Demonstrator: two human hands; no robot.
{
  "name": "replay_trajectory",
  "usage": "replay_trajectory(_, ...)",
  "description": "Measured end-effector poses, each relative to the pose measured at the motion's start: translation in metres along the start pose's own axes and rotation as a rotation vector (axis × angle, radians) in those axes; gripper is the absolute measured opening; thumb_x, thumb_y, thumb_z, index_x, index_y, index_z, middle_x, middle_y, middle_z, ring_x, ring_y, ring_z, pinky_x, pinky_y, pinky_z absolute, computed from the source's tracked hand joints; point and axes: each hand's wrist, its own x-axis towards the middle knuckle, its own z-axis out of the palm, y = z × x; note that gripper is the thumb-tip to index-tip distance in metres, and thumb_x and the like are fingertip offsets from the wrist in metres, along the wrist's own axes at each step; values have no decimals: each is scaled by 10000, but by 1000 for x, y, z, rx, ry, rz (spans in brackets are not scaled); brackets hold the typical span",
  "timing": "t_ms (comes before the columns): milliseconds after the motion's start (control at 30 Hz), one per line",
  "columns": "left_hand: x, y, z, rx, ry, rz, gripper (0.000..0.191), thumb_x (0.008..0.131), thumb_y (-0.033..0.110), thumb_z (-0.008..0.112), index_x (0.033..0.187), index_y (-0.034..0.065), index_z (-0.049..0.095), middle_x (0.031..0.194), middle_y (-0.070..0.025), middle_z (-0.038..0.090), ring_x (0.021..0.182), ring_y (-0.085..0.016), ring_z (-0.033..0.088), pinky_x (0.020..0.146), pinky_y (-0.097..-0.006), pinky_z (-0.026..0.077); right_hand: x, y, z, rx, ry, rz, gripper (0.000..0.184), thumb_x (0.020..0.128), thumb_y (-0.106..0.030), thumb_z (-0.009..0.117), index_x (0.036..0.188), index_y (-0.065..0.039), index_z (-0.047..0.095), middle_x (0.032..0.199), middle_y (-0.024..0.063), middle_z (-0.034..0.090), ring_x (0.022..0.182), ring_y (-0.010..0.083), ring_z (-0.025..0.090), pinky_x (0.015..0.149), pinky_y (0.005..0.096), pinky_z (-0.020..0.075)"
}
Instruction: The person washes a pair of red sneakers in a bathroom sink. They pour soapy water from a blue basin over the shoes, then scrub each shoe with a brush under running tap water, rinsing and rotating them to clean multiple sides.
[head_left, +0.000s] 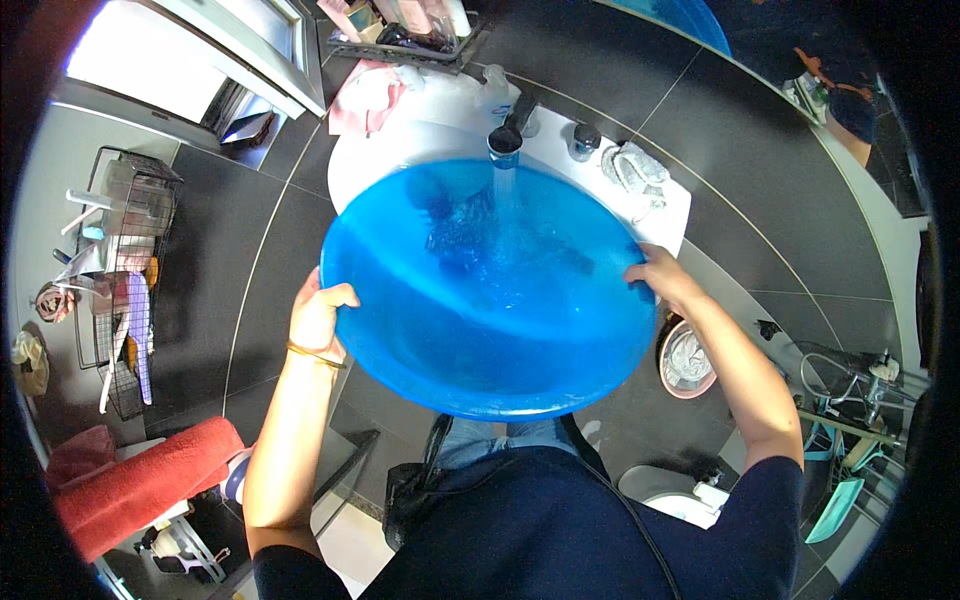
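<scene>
Both my hands hold a large blue plastic basin (480, 375) by its rim, tilted over a white washbasin (360, 169). My left hand (319, 311), with a gold-coloured bangle (315, 354) at the wrist, grips the left side, thumb over the rim. On the opposite side my right hand (664, 277) has its thumb inside the rim. The fingers of both hands beneath the basin are hidden. Water (505, 191) runs from a dark-headed faucet (506, 139) into the far part of the basin, where some water is pooled and rippling.
A pink cloth (367, 97), a grey cloth (636, 172) and a small bottle (583, 141) lie about the washbasin. A wire rack (135, 277) hangs on the left wall. Below right are a waste bin (686, 364) and a toilet (667, 491). A rolled red towel (150, 480) is at lower left.
</scene>
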Motion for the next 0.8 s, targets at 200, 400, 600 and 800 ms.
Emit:
replay_trajectory(200,23,-4,-3,42,-161,-148,761,643,-58,543,1376,-18,342,1172,-175,564,1079,-279,543,918,-387,477,-56,-18,-38,138,70,-6,658,712,-130,620,1309,89,449,912,139,658,649,142,628,550,249,517)
replay_trajectory(400,81,-46,-42,56,-302,-318,901,695,-59,534,1490,13,116,1125,-144,578,894,-199,600,826,-318,505,-100,-72,-34,140,233,24,586,735,-145,618,1257,95,501,622,13,578,401,61,476,339,209,352)
replay_trajectory(600,124,-89,-47,-6,-421,-507,781,669,-65,532,1408,44,305,1038,-112,593,863,-224,602,777,-344,517,-121,-92,-23,25,412,136,506,760,-173,608,1186,95,552,566,9,545,384,71,442,339,205,302)
replay_trajectory(800,128,-84,-40,-100,-485,-644,859,656,-46,531,1449,41,211,1143,-133,553,968,-266,583,836,-396,504,-125,-130,-16,-11,435,186,325,785,-164,599,1016,65,608,555,2,538,382,75,448,338,212,311)
